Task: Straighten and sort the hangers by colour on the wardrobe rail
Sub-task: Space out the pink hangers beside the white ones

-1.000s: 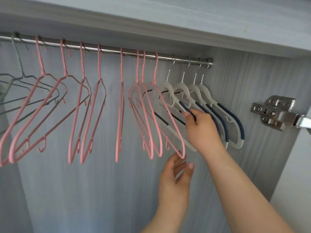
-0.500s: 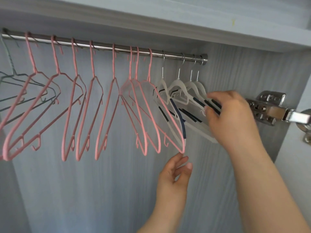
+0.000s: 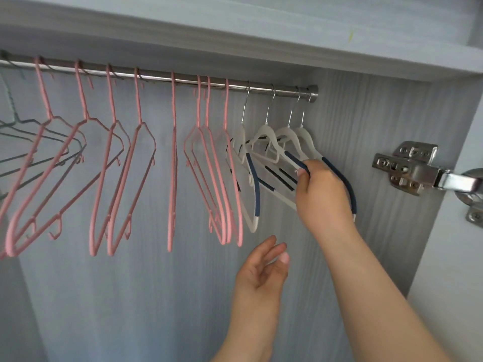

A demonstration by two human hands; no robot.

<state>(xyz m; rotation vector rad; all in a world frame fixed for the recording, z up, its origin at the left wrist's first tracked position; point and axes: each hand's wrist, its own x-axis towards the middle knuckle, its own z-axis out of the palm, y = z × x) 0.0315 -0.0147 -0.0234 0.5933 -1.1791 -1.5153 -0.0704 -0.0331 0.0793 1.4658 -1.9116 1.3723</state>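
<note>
A steel rail runs under the wardrobe shelf. Several pink hangers hang along its left and middle, at mixed angles. Grey wire hangers show at the far left edge. Several white hangers with navy grips hang bunched at the rail's right end. My right hand grips the arms of the rightmost white hangers, fingers curled over a navy grip. My left hand floats below the pink and white hangers, fingers relaxed, touching nothing.
A metal door hinge is fixed to the right side panel, close to my right hand. The shelf sits just above the rail. Behind the hangers is the grey wood-grain back wall.
My right hand moved from the far right back left onto the white hangers and now grips them. The left hand dropped slightly below the pink hangers and opened. The white hangers swung.
</note>
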